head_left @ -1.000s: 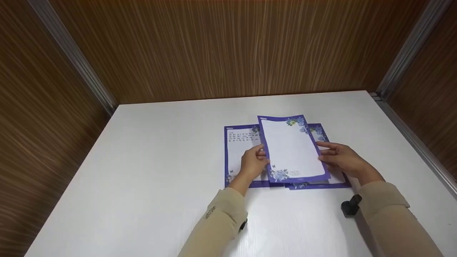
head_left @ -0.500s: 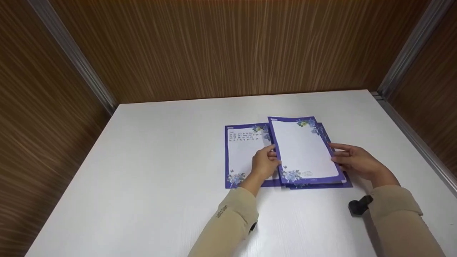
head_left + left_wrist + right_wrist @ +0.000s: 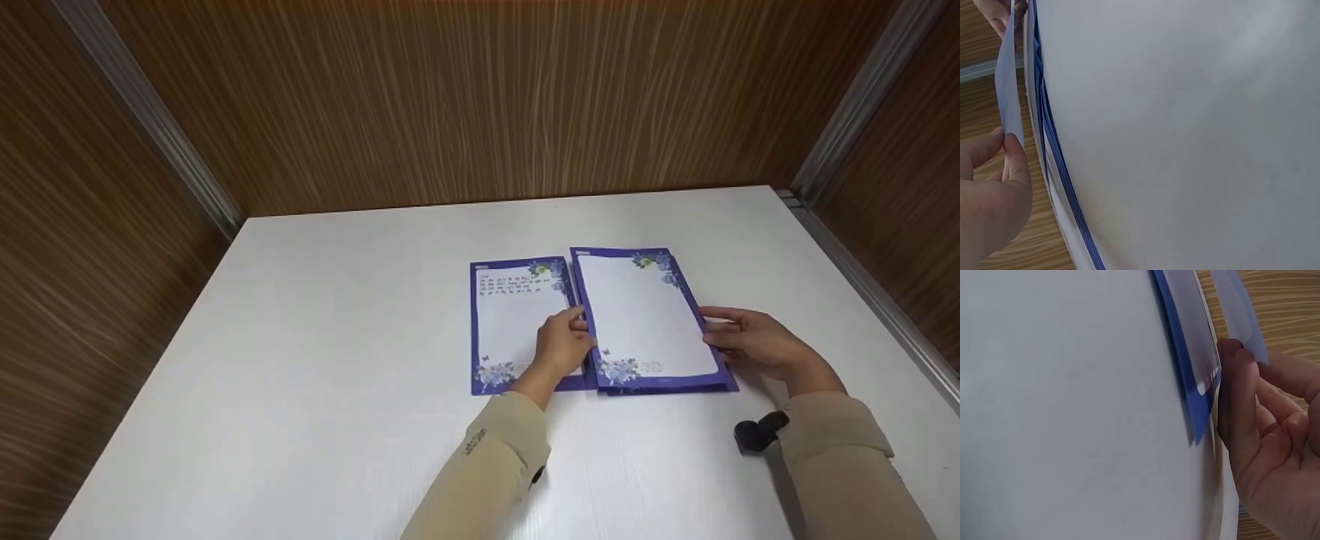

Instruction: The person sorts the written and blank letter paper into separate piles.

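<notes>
A sheet of purple-bordered letter paper with blue flowers in two corners is held slightly above the table. My left hand pinches its left edge; the left wrist view shows thumb and finger of that hand on the paper's edge. My right hand pinches the right edge, as the right wrist view confirms with the hand at the sheet's side. Beneath lies more matching paper, mostly hidden. To the left lies a matching sheet with handwritten lines, partly behind my left hand.
The white table reaches back to a brown wood-grain panel. Wood-grain side panels with metal rails stand at left and right. A black device sits at the right sleeve cuff.
Both hands have carried the held sheet to the right and lowered it over the right-hand paper. More of the handwritten sheet at left now shows.
</notes>
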Tool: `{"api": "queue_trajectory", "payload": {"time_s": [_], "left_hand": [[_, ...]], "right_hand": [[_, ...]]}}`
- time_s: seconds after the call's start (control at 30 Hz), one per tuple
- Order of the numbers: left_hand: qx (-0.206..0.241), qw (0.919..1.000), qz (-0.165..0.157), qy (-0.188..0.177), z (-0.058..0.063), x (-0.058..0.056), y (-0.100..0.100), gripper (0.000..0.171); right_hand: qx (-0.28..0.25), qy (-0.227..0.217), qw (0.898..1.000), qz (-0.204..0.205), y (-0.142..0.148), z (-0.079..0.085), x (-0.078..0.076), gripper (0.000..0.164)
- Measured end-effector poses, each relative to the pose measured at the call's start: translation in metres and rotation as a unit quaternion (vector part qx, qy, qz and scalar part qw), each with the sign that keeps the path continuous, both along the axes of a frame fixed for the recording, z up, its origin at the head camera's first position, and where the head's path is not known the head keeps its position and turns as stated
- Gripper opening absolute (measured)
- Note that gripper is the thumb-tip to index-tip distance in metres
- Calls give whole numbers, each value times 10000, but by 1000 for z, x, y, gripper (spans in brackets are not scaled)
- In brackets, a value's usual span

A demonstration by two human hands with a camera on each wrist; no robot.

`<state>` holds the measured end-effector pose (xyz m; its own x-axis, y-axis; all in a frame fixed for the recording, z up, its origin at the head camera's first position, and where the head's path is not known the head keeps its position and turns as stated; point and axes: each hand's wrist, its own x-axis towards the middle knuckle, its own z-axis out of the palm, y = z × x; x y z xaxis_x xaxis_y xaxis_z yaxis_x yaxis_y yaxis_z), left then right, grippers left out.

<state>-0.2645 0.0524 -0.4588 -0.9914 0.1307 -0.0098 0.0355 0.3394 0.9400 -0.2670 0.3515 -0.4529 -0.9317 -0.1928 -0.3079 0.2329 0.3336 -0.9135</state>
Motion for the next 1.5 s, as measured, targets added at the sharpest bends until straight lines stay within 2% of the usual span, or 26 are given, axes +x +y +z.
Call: {"api": "queue_trajectory", "payload": {"time_s": [0.17,0.37,0.7,0.93,1.03,1.27,1.5], "left_hand": [[8,9998,-41,-217,-2,0,0,51],[10,9990,-111,-429,-3,0,0,50],[-77,9986,-174,-487,-3,1,-3,49],[-188,9988,-150,-438,-4,2,-3,48],[-184,9987,-134,-448,-3,2,-3,49],[83,9983,-151,-550,2,1,-4,50],[324,9968,-201,-696,3,-5,-27,49]], "right_hand": [[148,18,9999,-9,0,-1,1,71],[643,134,9978,67,0,-3,2,71],[1298,260,9911,107,-3,1,4,65],[1507,314,9881,27,1,2,5,66],[1494,252,9884,-8,5,2,5,69],[1077,194,9939,-154,11,8,4,75],[584,302,9976,-219,1,17,4,75]]}}
